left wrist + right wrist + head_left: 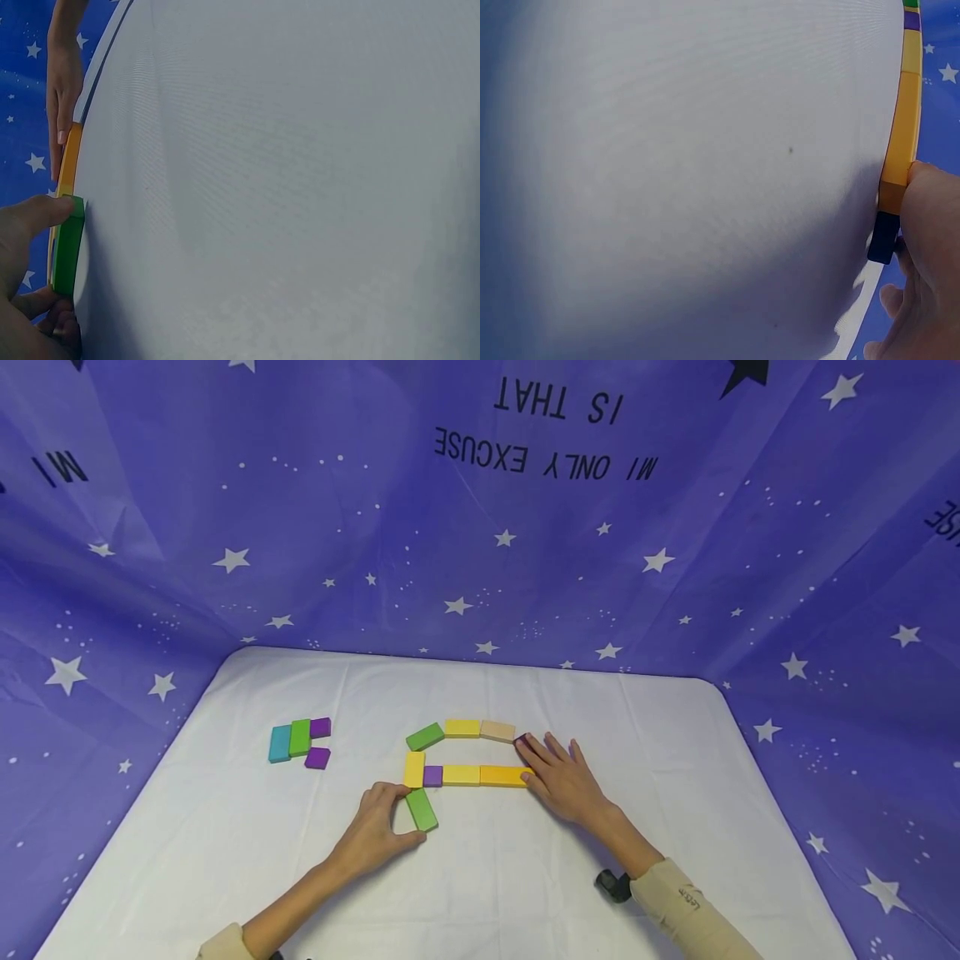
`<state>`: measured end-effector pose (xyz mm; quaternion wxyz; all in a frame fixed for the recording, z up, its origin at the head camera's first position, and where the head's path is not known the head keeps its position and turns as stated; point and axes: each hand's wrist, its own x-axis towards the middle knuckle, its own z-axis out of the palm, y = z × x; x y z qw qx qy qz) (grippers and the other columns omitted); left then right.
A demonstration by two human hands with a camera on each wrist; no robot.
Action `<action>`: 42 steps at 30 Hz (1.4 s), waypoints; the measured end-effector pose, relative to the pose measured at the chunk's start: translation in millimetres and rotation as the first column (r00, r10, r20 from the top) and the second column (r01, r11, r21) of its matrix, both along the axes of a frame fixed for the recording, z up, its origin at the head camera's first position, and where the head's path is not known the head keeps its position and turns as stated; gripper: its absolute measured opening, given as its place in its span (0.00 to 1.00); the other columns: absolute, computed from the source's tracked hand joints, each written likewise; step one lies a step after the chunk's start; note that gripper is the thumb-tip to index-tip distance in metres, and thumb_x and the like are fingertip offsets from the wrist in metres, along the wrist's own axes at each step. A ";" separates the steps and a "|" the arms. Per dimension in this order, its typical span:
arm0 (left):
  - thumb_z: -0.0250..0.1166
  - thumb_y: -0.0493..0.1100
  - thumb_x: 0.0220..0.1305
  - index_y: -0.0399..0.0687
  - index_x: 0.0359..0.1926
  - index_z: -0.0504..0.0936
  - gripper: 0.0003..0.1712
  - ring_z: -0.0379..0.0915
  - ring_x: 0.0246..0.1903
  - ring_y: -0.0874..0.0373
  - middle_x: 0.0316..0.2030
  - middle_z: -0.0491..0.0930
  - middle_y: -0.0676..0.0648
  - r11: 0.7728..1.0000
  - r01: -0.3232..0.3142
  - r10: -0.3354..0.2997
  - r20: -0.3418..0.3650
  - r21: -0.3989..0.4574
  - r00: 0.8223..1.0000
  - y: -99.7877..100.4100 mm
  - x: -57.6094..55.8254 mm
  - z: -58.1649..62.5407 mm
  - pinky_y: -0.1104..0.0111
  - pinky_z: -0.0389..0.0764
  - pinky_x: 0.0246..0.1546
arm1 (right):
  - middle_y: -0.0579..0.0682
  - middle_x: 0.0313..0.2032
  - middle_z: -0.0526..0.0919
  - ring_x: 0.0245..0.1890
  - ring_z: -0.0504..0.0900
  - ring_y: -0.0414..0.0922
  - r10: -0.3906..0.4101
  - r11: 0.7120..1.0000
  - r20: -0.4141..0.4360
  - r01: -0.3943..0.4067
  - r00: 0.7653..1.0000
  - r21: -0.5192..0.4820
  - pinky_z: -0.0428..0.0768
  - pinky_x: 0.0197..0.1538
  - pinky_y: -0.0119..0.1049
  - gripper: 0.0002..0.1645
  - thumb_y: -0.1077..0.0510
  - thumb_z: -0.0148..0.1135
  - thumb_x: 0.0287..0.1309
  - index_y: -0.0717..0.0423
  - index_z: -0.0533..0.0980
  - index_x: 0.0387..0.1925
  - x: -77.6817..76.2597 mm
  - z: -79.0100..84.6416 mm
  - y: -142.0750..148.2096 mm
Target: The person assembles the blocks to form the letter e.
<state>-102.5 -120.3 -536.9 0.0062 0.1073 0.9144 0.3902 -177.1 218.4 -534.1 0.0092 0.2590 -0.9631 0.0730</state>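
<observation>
My left hand (373,833) pinches a green block (422,811) at its two ends between thumb and fingers. The top end of this block meets the foot of an upright yellow block (415,769). To the right, a row runs along the table: a small purple block (432,776), a yellow block (461,775) and a long orange block (502,776). My right hand (568,783) lies with fingers spread, its thumb at the orange block's right end. Its fingertips touch a dark purple block (522,739), mostly covered. In the right wrist view a dark block (883,238) adjoins the orange one.
Above the row, a tilted green block (425,737), a yellow block (462,728) and a beige block (498,731) form an arch. Farther left lie a blue block (280,744), a green block (300,738) and two purple blocks (318,758). A starry purple cloth (480,568) stands behind the white table.
</observation>
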 end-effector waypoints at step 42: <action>0.70 0.40 0.63 0.24 0.65 0.65 0.36 0.66 0.56 0.30 0.57 0.66 0.26 0.987 -0.149 0.151 -0.030 0.058 0.988 -158.9 -51.6 37.8 0.41 0.70 0.55 | 0.49 0.74 0.60 0.73 0.56 0.59 0.012 1.000 -0.016 -0.012 1.000 -0.001 0.50 0.68 0.70 0.34 0.41 0.47 0.75 0.46 0.59 0.76 0.4 0.3 1.2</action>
